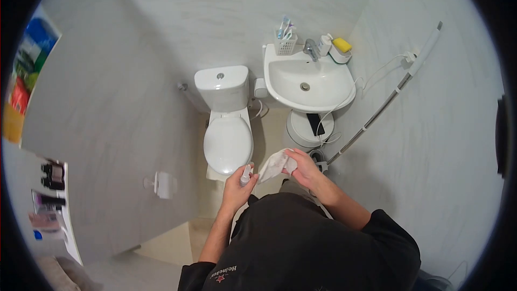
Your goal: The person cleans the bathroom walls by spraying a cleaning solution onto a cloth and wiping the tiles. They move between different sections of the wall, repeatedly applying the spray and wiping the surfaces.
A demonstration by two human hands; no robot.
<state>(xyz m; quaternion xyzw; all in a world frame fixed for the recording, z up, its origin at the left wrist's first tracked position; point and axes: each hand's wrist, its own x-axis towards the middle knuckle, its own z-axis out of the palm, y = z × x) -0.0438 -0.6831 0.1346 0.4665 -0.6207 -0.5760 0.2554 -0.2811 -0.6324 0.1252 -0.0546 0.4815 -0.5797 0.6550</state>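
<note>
My left hand [235, 189] is closed around a small white bottle [245, 175] with a narrow top, held upright in front of my body. In my right hand [305, 171] a white cloth [273, 166] is gripped by one end, the fingers curled over it. The cloth stretches left and down, its lower corner close to my left fingertips. Both hands are at waist height, just right of the toilet [228, 143], whose lid is down.
A sink [280, 89] stands at the back right, with a toothbrush basket [285, 46], faucet [311, 49] and yellow sponge [342, 44]. Below it, a black phone-like object [316, 124] lies on a round white bin [295, 128]. A mop pole [371, 121] leans on the right wall.
</note>
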